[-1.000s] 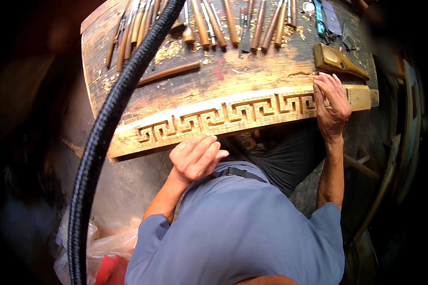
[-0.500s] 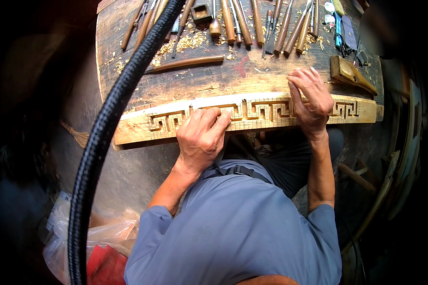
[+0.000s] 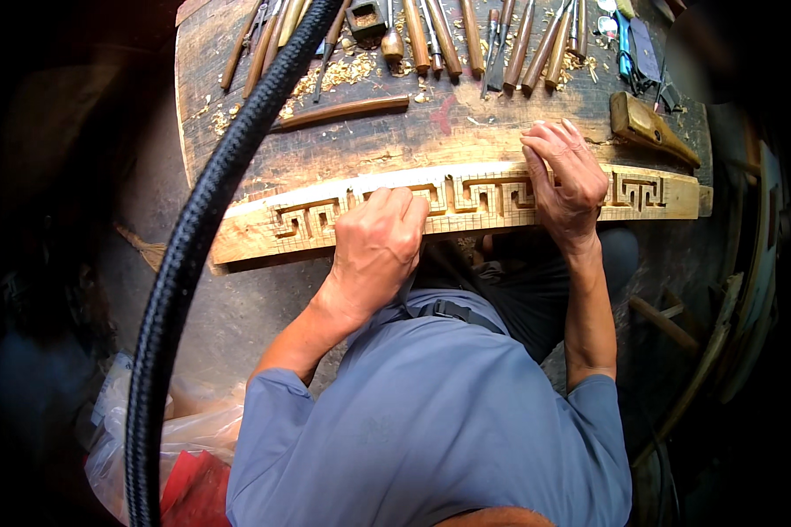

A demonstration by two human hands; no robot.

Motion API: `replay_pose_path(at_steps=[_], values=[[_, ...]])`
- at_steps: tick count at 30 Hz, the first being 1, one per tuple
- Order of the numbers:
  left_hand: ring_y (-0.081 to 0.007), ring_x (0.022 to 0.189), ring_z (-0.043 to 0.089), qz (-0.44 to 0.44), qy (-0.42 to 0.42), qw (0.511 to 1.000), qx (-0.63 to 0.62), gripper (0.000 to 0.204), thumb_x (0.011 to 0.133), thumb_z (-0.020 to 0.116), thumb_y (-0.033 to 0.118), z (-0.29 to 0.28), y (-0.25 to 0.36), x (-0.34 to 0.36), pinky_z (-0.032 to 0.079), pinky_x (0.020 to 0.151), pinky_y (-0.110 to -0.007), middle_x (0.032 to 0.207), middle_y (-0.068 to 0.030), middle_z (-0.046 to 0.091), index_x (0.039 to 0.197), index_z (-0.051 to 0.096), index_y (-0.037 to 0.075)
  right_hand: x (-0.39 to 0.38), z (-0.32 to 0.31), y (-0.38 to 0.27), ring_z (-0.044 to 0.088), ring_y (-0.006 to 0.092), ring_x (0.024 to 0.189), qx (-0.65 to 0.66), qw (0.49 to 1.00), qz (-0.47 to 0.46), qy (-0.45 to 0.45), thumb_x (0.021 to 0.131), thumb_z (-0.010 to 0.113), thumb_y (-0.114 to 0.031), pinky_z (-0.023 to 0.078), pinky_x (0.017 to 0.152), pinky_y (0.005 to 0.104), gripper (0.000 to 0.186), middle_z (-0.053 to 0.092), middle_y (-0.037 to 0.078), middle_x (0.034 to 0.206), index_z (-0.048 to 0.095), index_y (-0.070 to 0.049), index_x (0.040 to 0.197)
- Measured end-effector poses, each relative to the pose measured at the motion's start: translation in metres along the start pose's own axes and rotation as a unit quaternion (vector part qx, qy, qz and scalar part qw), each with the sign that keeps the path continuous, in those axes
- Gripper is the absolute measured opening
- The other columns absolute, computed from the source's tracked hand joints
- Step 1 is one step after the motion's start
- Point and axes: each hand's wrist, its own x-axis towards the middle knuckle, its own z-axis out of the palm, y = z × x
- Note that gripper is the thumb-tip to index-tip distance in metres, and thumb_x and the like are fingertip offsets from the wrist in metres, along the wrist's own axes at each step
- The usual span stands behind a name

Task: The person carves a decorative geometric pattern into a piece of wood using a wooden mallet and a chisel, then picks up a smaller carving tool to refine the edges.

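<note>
A long pale wooden board point(image 3: 466, 228) lies along the near edge of the workbench, carved with a meandering key pattern and marked with a pencil grid. My left hand point(image 3: 380, 233) is closed, its fingers curled down onto the carved grooves left of the middle. Whatever those fingertips hold, if anything, is hidden. Over the right part of the board is my right hand point(image 3: 571, 189), its fingers bent and drawn together with the thumb, tips past the far edge. I cannot make out anything in its grasp.
Several wooden-handled chisels point(image 3: 417, 39) line the far side of the bench point(image 3: 501, 132) among wood shavings point(image 3: 347, 75). A wooden mallet point(image 3: 650, 132) lies at right, a loose wooden handle point(image 3: 343, 112) at left. A thick black braided hose point(image 3: 198, 228) crosses the left foreground.
My left hand has shifted slightly on the board, its fingers more tucked in. My right hand keeps much the same pose. The whole view has moved a little.
</note>
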Motion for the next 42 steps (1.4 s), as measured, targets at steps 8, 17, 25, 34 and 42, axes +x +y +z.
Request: replay_pose_path(at_steps=[8,17,25,34,42], values=[[-0.0155,0.075,0.064,-0.09,-0.253,0.815,-0.513,0.014,0.098,0.077,0.012,-0.058,-0.055,-0.052,0.05,0.069,-0.033,0.08,-0.0046,0.067,0.093,0.071,0.001,-0.011,-0.004,0.002,0.08,0.0349,0.109,0.031,0.999,0.034,0.019,0.091,0.083,0.001,0.058,0.109,0.0513,0.011,0.082,0.014,0.104,0.08,-0.001,0.101],[-0.0253,0.066,0.073,-0.198,-0.14,0.933,-0.266,0.015,0.097,0.08,0.02,-0.011,-0.028,-0.073,0.056,0.064,-0.038,0.076,-0.0111,0.075,0.097,0.08,0.005,-0.014,0.004,-0.011,0.08,0.0348,0.114,0.004,0.999,0.021,-0.028,0.092,0.082,0.003,0.058,0.11,0.0514,0.015,0.083,0.015,0.11,0.08,-0.002,0.106],[-0.0258,0.069,0.071,-0.013,0.005,0.973,-0.232,0.016,0.093,0.086,0.019,0.021,0.003,-0.076,0.056,0.062,-0.039,0.075,-0.0048,0.069,0.088,0.073,0.01,-0.015,0.011,-0.022,0.079,0.0336,0.117,-0.004,0.997,0.014,-0.078,0.094,0.082,0.0,0.057,0.113,0.0501,0.015,0.082,0.014,0.112,0.08,-0.002,0.108],[-0.0208,0.061,0.068,-0.008,0.184,0.971,-0.15,0.019,0.088,0.092,0.022,0.023,-0.016,-0.077,0.051,0.056,-0.035,0.07,-0.0016,0.07,0.087,0.076,0.011,0.006,0.023,-0.043,0.079,0.0336,0.116,0.021,0.996,-0.002,-0.085,0.093,0.082,0.002,0.057,0.113,0.051,0.016,0.082,0.014,0.112,0.08,-0.001,0.109],[-0.0223,0.064,0.063,-0.085,0.253,0.964,-0.006,0.017,0.091,0.09,0.021,0.005,-0.058,-0.098,0.049,0.058,-0.036,0.075,-0.0016,0.067,0.095,0.078,0.01,0.018,0.046,-0.064,0.079,0.0336,0.113,0.06,0.992,-0.04,-0.108,0.09,0.084,0.002,0.057,0.112,0.0514,0.017,0.081,0.014,0.112,0.08,-0.002,0.106]])
